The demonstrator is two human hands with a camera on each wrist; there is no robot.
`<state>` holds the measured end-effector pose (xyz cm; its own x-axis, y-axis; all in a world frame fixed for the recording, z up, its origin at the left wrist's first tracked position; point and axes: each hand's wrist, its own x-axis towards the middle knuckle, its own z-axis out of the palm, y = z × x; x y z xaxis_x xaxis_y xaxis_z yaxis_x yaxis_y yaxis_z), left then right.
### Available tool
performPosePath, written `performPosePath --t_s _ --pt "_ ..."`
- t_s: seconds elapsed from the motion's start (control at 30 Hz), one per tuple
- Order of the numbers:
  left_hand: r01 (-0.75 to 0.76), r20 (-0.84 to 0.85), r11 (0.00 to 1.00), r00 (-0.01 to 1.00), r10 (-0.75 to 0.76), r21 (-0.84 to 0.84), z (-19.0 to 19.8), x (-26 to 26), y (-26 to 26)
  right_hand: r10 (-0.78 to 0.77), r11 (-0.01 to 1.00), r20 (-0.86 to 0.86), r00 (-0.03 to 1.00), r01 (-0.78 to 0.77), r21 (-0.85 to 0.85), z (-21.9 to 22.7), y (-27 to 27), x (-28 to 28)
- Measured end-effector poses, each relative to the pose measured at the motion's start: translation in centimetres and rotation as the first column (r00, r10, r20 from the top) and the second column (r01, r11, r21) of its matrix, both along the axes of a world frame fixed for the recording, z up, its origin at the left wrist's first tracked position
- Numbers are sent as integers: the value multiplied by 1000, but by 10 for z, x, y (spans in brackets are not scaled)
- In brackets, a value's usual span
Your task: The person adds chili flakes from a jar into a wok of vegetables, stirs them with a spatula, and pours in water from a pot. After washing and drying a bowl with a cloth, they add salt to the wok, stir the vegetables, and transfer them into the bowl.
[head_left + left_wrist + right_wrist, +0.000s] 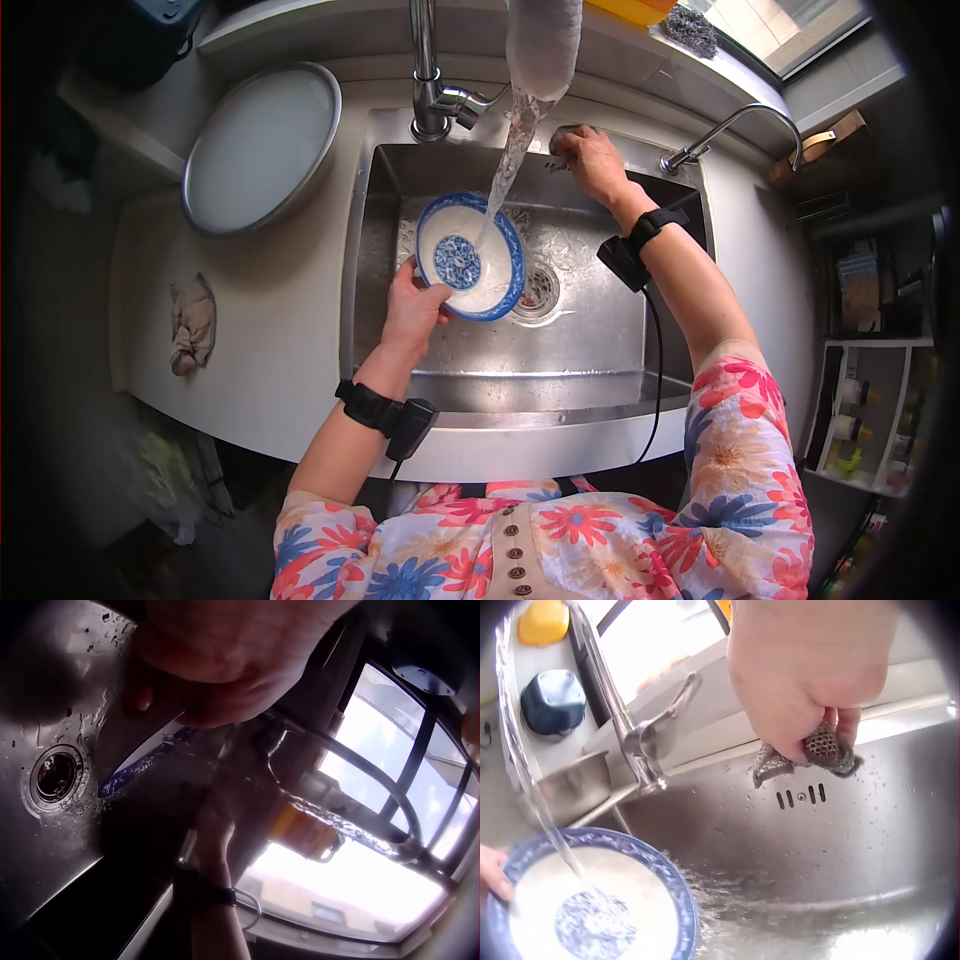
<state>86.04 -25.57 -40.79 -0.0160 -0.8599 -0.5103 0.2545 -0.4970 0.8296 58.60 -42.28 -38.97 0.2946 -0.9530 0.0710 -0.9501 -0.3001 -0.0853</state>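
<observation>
My left hand point(413, 308) grips the rim of a white bowl with a blue patterned border point(470, 257), thumb on the inside edge, tilted over the sink point(600, 340). A stream of water point(512, 150) falls into the bowl and splashes off it. At the sink's back edge my right hand point(597, 165) pinches a grey-brown mesh scrubbing cloth point(826, 750), which hangs by the back wall above the overflow slots. In the left wrist view the bowl point(139, 766) shows only as a dark edge under the hand.
A chrome faucet point(428, 100) rises behind the sink, with a thinner curved tap point(745, 112) at the right. On the left counter stand a large metal basin point(262, 150) and a crumpled cloth point(192, 325). The drain point(538, 292) lies beside the bowl.
</observation>
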Motion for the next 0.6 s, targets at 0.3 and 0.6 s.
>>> performPosePath --t_s 0.3,0.6 --pt "-3 42 1000 999 4 -7 -11 -5 -4 -431 744 688 584 -201 637 -10 125 85" --pt "173 -130 959 981 -146 223 -16 16 -5 257 962 -66 964 -248 113 -42 90 10"
